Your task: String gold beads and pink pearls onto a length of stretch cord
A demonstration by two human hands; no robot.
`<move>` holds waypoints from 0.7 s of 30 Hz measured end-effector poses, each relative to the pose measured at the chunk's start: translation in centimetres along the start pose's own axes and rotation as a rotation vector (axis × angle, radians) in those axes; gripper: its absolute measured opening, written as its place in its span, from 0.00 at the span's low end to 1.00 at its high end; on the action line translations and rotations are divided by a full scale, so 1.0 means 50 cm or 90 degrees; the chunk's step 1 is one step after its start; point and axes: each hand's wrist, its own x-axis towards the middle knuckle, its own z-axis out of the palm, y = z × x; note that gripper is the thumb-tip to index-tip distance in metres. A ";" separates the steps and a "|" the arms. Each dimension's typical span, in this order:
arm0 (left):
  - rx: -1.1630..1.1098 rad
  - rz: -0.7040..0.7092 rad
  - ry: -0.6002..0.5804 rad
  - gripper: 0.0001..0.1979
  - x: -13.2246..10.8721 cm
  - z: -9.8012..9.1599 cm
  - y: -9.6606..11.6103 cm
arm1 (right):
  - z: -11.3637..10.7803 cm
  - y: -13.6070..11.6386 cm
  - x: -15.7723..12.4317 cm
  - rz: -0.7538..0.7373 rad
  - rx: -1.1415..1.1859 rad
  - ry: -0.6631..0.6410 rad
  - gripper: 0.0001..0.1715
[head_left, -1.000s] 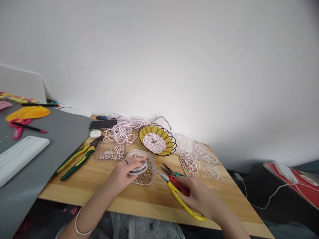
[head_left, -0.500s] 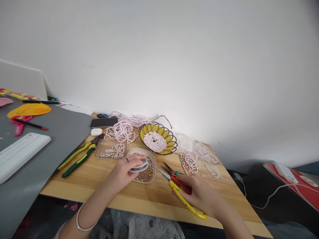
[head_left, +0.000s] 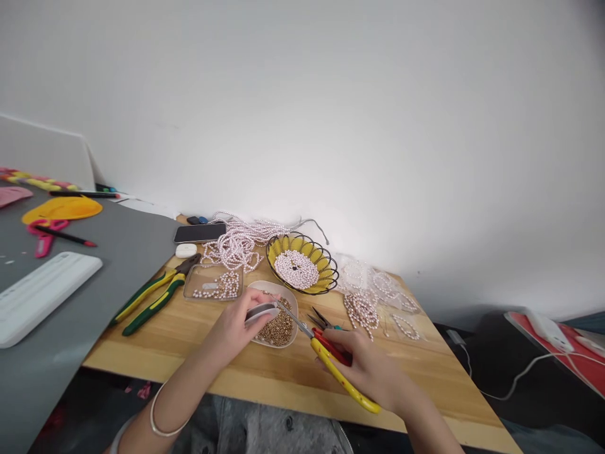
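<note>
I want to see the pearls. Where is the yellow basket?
In the head view, the yellow basket sits just behind the gold-bead dish, right of the pearl strands.

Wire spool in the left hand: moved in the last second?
Yes. The wire spool in the left hand has tipped up from flat and shifted slightly toward the near-left rim of the bead dish.

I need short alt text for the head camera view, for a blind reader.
The left hand holds a spool over a dish of gold beads; the right hand points a yellow-handled tool at it. Pearl strands lie behind on the wooden table.
</note>
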 end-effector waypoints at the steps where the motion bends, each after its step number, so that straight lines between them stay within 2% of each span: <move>1: 0.000 0.010 -0.002 0.06 0.001 -0.001 0.001 | 0.004 0.000 0.001 -0.003 0.008 0.007 0.19; 3: 0.022 0.058 -0.008 0.05 0.004 -0.002 0.001 | 0.010 0.000 0.003 -0.006 0.022 0.017 0.20; 8: 0.092 0.180 0.032 0.11 0.009 -0.004 0.000 | 0.014 -0.001 0.004 0.003 0.019 0.014 0.21; 15: 0.123 0.230 0.071 0.10 0.010 -0.009 0.012 | 0.014 -0.006 0.000 0.003 -0.018 0.005 0.17; 21: 0.107 0.201 0.062 0.11 0.010 -0.005 0.009 | 0.020 -0.001 0.002 0.011 -0.030 0.006 0.14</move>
